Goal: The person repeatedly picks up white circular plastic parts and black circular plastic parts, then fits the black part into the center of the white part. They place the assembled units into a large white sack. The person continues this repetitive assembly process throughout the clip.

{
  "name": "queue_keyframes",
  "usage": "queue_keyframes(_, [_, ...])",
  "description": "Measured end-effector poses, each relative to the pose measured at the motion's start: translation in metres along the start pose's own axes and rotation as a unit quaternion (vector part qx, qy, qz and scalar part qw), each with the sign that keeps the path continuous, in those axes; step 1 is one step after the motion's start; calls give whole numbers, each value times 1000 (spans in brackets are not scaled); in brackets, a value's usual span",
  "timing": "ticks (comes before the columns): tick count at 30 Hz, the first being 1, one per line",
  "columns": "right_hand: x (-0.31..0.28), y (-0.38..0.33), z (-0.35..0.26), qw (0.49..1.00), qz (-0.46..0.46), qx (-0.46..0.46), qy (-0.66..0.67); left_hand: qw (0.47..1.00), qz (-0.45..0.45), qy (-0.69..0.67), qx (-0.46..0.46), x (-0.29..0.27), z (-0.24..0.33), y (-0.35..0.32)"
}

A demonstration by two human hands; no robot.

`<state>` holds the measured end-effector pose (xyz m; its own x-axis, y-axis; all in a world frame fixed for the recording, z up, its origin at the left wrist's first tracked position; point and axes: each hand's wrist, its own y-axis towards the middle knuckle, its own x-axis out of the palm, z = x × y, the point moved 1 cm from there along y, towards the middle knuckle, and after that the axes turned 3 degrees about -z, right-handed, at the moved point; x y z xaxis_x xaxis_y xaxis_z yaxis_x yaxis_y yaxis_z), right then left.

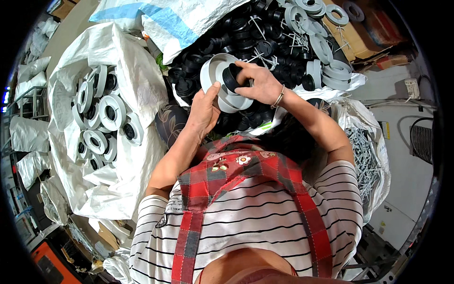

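Observation:
My left hand [204, 111] is closed on a pale grey plastic ring [211, 71], its thumb pressed against the inner side. A black ribbed plastic cap [231, 78] is in my right hand [259, 83], with thumb and fingers bent round it. The cap is against or just over the grey ring; whether it sits inside cannot be made out. Just below, another rounded grey surface [235, 103] shows, and I cannot tell if it belongs to the same ring. Under both hands lies a heap of black caps [236, 35].
On the left, a white woven sack [137, 165] holds several grey rings with black centres [112, 112]. Loose grey rings [321, 47] and thin grey branched pieces [341, 35] lie at the far right. Another sack by my right elbow contains thin grey pieces [362, 158].

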<state>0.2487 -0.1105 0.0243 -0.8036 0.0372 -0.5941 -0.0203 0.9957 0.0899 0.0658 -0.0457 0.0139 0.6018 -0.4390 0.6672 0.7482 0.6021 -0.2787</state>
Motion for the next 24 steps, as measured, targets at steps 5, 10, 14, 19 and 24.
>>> queue_keyframes(5, [-4,6,-43,988,-24,35,-149,998,-17,64,-18,-6,16,-15])
queue_keyframes(10, [-5,2,-63,944,-51,-160,-285,992,-49,85,-76,-7,36,-26])
queue_keyframes(14, [-6,-2,-67,923,-92,-184,-325,991,-58,58,-109,-2,41,-31])
queue_keyframes(19, [-10,-2,-61,989,23,-30,-144,997,-41,58,18,26,25,-44])
queue_keyframes(24, [-19,4,-46,914,-108,299,254,971,-9,221,89,16,19,-37])
